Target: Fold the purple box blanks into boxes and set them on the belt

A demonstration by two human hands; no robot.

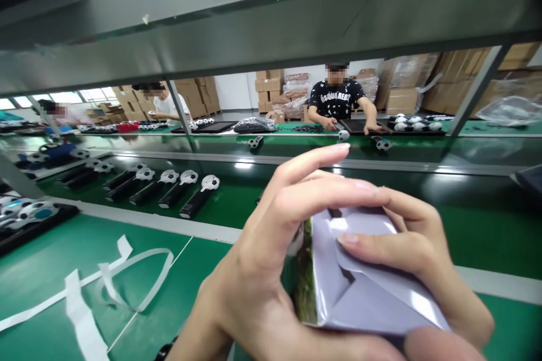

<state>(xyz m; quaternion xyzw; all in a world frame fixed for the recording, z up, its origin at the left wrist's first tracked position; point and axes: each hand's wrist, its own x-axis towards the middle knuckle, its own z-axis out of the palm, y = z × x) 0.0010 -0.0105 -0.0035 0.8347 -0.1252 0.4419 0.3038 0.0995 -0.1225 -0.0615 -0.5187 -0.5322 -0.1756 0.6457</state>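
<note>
A small box point(372, 299) with a pale lilac folded end and a green printed side is held close to the camera at the lower right. My left hand point(271, 248) wraps round its left side, fingers arched over the top. From the right, my right hand point(415, 242) grips the same box, one finger pressing on the folded flaps. The fingertips of both hands meet above the box. The box's underside is hidden.
White paper strips point(82, 316) lie on the green table at left. Several black items with football-patterned heads point(210, 183) line the belt beyond. A black tray point(63, 217) stands far left. Opposite, a person point(337, 98) handles similar items. A metal shelf point(254, 34) hangs overhead.
</note>
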